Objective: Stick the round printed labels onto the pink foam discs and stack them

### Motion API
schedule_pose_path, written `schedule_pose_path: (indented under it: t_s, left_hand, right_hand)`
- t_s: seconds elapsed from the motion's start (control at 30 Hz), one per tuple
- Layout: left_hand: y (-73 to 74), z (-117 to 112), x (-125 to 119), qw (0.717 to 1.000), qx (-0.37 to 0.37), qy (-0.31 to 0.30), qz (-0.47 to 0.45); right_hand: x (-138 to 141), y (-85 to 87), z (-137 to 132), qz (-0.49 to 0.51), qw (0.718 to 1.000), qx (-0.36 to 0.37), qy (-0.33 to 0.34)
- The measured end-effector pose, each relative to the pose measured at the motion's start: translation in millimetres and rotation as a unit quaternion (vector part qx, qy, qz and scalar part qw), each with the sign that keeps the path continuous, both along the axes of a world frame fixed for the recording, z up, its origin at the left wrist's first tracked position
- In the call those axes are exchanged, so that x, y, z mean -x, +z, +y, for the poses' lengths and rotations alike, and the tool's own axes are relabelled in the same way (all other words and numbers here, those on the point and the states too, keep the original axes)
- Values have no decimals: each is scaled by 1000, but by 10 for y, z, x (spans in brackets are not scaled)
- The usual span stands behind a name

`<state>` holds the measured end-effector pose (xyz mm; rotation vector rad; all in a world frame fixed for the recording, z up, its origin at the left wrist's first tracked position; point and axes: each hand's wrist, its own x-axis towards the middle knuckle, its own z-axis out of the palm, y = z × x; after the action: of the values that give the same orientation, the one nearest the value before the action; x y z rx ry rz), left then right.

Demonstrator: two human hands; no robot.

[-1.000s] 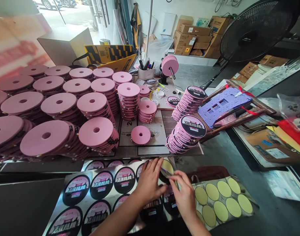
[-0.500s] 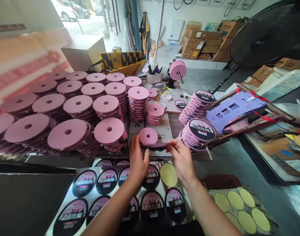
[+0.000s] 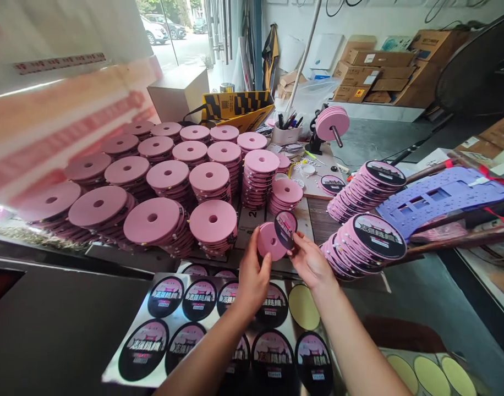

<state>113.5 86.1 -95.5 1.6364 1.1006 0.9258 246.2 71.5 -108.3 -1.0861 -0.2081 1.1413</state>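
My left hand (image 3: pixel 254 272) grips a pink foam spool (image 3: pixel 268 242) by its left edge, thumb on the face and fingers behind. A round black-and-pink sticker (image 3: pixel 284 226) is pinched in my right hand (image 3: pixel 312 259); it overlaps the upper right of the spool's face. Whether the two touch I cannot tell. Below my wrists lies a silver sheet of printed round stickers (image 3: pixel 200 300), with one bare yellow circle (image 3: pixel 303 307) where a sticker is gone. A stack of labelled spools (image 3: pixel 359 247) rises to the right of my right hand.
Many stacks of plain pink spools (image 3: pixel 153 220) fill the table's left and middle. Pink spools hang on a winder's rod (image 3: pixel 332 122) at the back. A purple panel (image 3: pixel 445 201) lies at the right, with a black fan (image 3: pixel 478 82) above. A used backing sheet (image 3: pixel 433 377) lies lower right.
The sticker has gone from nearly edge-on to upright, its printed face showing, against the spool's right side. The spool now tilts up in my left hand. The view has swung left.
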Motion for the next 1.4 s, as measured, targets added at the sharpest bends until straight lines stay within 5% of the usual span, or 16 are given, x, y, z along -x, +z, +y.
schedule_pose_path:
  t_s: [0.1, 0.23, 0.4, 1.4]
  left_hand:
    - [138, -141, 104, 972, 169, -23, -159]
    - [233, -275, 294, 874, 398, -35, -277]
    - [263, -405, 446, 813, 476, -57, -330]
    - [394, -570, 399, 829, 431, -10, -356]
  right_hand:
    - [95, 105, -207, 16, 1000, 9, 7]
    - [138, 296, -465, -25, 998, 34, 46]
    - [137, 443, -606, -95, 989, 71, 88]
    - [327, 292, -828, -200, 980, 19, 13]
